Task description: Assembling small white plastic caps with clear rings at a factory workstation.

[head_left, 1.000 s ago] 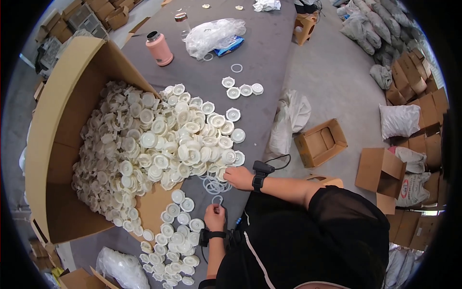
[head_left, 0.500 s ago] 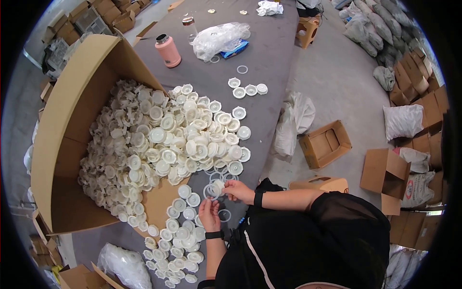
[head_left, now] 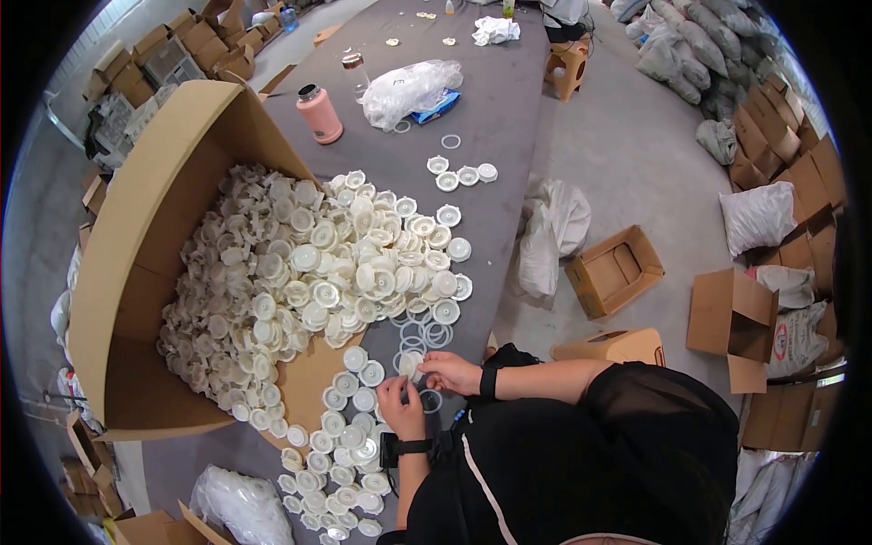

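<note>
A round white plastic cap (head_left: 411, 365) is held between my hands, just above the grey-covered table. My right hand (head_left: 452, 371) pinches it from the right. My left hand (head_left: 401, 406) has its fingers closed at the cap's lower edge; whether a sealing ring is also in them I cannot make out. Several translucent sealing rings (head_left: 438, 336) lie beyond my hands, and another ring (head_left: 431, 401) rests under my right wrist. To the left, loose caps (head_left: 349, 436) are spread near my left hand, with a large heap of caps (head_left: 300, 259) spilling from a tipped cardboard box (head_left: 136, 263).
A pink bottle (head_left: 320, 115), a clear bottle (head_left: 355, 74) and a clear plastic bag (head_left: 409, 89) stand or lie at the far end of the grey table (head_left: 495, 118). An open carton (head_left: 616, 271) and a stool (head_left: 610, 346) are on the floor to the right.
My left hand, which pinched a translucent ring, has come up against the cap in my right hand. The ring no longer shows separately. The whole view has shifted slightly.
</note>
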A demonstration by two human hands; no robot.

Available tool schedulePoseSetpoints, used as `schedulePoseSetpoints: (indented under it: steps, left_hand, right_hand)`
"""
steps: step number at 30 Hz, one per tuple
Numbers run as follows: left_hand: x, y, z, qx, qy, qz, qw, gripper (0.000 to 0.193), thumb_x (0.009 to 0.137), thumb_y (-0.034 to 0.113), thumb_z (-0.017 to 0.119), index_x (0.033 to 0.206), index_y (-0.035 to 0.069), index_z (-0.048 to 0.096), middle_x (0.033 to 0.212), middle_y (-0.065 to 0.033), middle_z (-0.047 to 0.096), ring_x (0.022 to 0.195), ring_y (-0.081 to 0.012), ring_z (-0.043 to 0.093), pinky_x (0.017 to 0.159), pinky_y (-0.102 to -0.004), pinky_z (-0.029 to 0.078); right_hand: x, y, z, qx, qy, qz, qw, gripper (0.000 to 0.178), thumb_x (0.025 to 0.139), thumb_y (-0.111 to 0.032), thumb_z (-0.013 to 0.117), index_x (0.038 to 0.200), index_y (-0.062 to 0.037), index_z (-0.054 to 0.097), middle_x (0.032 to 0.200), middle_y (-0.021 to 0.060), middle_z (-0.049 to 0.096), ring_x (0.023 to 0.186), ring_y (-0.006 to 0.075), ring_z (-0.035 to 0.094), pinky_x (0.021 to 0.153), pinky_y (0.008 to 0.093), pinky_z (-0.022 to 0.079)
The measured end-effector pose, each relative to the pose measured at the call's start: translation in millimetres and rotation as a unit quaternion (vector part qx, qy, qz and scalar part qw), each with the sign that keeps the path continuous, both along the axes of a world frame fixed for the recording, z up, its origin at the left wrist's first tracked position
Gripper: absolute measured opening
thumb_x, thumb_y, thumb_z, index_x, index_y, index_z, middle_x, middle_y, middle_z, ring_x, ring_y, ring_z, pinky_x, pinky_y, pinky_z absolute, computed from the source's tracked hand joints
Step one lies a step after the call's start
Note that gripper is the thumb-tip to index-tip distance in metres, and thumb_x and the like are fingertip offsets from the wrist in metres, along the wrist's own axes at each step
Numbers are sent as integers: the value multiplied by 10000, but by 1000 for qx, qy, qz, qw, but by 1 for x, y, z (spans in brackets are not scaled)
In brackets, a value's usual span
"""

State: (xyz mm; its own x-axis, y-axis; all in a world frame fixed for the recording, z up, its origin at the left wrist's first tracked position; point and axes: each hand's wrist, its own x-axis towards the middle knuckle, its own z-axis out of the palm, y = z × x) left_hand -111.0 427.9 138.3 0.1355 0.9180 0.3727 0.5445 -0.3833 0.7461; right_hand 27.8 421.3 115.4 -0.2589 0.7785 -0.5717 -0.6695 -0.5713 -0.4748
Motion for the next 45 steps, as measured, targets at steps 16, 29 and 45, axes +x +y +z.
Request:
schedulePoseSetpoints:
  steps: [16, 29, 45]
  left_hand:
    - [-41, -9, 1, -185, -403, 232, 866, 93, 799, 66, 530, 873, 28, 491, 767, -16, 517, 641, -77, 477, 576, -193, 394]
    - [-3, -14, 2, -307, -552, 131, 765, 102, 797, 82, 545, 872, 13, 540, 787, -105, 596, 571, -117, 557, 490, -192, 449]
    - [-10, -7, 18, -254, -514, 191, 797, 314, 796, 46, 507, 1079, -7, 382, 869, -114, 558, 647, -135, 546, 587, -218, 469]
  right_hand:
    - [57, 23, -21, 245, -713, 22, 657, 247, 688, -134, 532, 924, -68, 499, 924, 127, 494, 822, 317, 519, 686, 395, 436]
    - [53, 27, -40, 185, -373, 34, 909, 206, 749, -181, 583, 881, -40, 510, 774, 53, 557, 585, 144, 556, 518, 251, 446]
    - [22, 37, 0, 380, -479, 86, 787, 243, 741, -186, 520, 948, -64, 555, 814, 112, 570, 724, 225, 557, 629, 331, 441]
